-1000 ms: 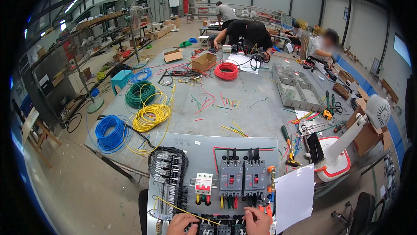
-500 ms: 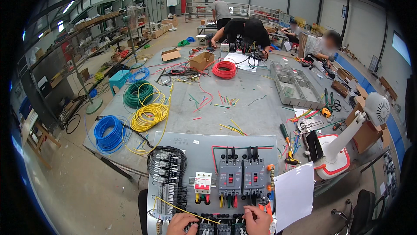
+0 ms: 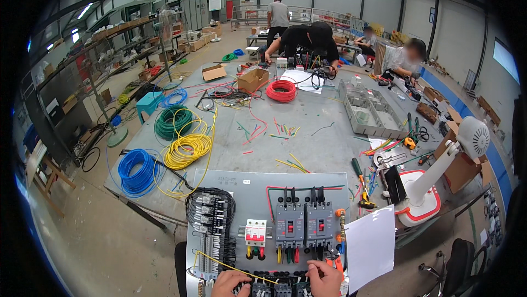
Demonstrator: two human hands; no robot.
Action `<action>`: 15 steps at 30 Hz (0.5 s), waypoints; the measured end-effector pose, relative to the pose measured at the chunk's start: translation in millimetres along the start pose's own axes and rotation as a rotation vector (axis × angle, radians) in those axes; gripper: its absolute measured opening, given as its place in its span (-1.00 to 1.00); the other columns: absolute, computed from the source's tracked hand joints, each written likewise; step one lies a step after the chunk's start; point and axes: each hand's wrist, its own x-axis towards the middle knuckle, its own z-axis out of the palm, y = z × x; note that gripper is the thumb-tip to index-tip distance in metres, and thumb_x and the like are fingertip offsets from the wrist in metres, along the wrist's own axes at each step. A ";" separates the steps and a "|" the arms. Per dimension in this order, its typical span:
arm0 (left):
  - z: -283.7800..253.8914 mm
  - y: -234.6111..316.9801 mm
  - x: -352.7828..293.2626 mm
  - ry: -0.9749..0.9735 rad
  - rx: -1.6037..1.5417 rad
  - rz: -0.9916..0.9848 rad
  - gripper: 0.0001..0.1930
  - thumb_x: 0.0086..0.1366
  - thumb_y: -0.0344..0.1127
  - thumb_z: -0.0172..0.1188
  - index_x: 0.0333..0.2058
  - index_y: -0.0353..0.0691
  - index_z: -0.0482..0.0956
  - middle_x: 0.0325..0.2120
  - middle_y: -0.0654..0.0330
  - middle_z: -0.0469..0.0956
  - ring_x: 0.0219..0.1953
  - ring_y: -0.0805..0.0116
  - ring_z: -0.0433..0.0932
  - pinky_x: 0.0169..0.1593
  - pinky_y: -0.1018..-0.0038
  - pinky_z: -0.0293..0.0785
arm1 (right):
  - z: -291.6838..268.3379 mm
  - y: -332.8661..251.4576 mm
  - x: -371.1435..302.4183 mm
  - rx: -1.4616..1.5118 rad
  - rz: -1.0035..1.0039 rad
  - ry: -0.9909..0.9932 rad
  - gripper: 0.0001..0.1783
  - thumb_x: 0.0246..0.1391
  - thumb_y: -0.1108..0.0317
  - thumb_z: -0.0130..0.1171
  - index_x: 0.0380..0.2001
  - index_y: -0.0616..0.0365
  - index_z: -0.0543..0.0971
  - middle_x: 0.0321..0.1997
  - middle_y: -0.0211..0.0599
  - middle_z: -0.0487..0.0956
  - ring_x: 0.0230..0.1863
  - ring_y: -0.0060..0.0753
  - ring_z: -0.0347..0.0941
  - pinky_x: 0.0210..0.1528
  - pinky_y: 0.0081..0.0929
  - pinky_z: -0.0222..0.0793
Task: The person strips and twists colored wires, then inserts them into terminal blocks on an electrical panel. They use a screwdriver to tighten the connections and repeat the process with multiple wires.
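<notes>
At the lower edge, my left hand (image 3: 229, 284) rests over a row of black contactors (image 3: 282, 289) with its fingers bent inward; what they grip, if anything, is hidden. A thin yellow wire (image 3: 219, 262) arcs past its fingertips toward the contactors. My right hand (image 3: 325, 279) is at the row's right end, fingers curled and pressed close, their contents too small to make out. Both hands are over a grey metal mounting plate (image 3: 252, 181). Above them it carries a white breaker (image 3: 256, 233) and two grey moulded-case breakers (image 3: 289, 225). Orange-handled pliers (image 3: 334, 264) lie beside my right hand.
Coils of blue wire (image 3: 137, 172), yellow wire (image 3: 188, 151), green wire (image 3: 173, 122) and red wire (image 3: 281, 91) lie on the table. Right of the plate are white paper (image 3: 371, 250), a screwdriver (image 3: 360, 175) and a white fan (image 3: 433, 176). A co-worker (image 3: 307, 41) leans over the far side.
The view has shifted very slightly. My hands and the yellow wire stay almost in place; the co-worker across the table has raised their head a little.
</notes>
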 end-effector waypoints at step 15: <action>0.0 1.3 -1.8 0.003 -0.007 -0.003 -0.87 0.33 -0.52 0.27 -0.16 -0.33 0.67 -0.17 -0.01 0.62 -0.11 0.02 0.59 -0.03 0.29 0.53 | 1.6 4.1 -1.7 0.032 0.028 0.012 -0.80 0.30 0.42 0.29 -0.14 0.31 0.76 -0.44 -0.22 0.76 -0.39 -0.50 0.73 -0.32 -0.54 0.57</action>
